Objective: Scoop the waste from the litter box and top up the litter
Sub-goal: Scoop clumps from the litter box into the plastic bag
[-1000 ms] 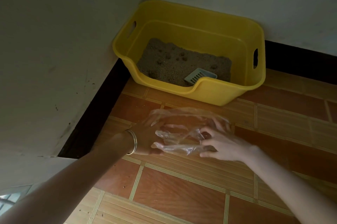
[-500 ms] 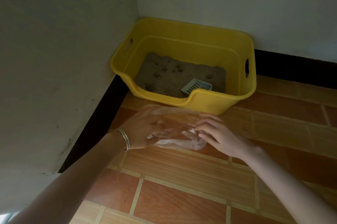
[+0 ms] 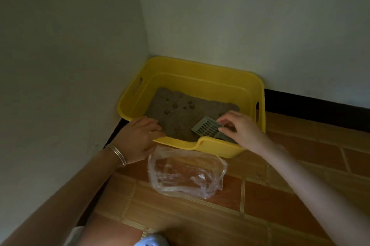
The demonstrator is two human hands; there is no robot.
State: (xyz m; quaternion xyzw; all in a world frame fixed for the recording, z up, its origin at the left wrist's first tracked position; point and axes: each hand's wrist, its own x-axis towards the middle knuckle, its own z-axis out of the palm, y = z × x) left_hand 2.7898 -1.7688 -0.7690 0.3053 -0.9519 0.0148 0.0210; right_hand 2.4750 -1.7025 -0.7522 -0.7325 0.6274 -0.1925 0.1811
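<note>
Between your left hand point(image 3: 138, 135) and right hand point(image 3: 240, 129) lies open litter point(image 3: 176, 109), the scoop point(image 3: 207, 128) at the right. Beyond, 2 walls point(image 3: 220, 15) hem the litter box point(image 3: 200, 77); behind your wrists, a plastic bag point(image 3: 186, 173).

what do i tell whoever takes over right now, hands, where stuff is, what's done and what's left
Hands: the left hand grips the near rim of the litter box. The right hand pinches the scoop, which lies on the litter at the near right.
Things: the clear bag lies open on the floor in front of the box and looks empty.
Done: bag set out.
Left: lift the scoop, sift the clumps into the bag, top up. No fresh litter in view.
</note>
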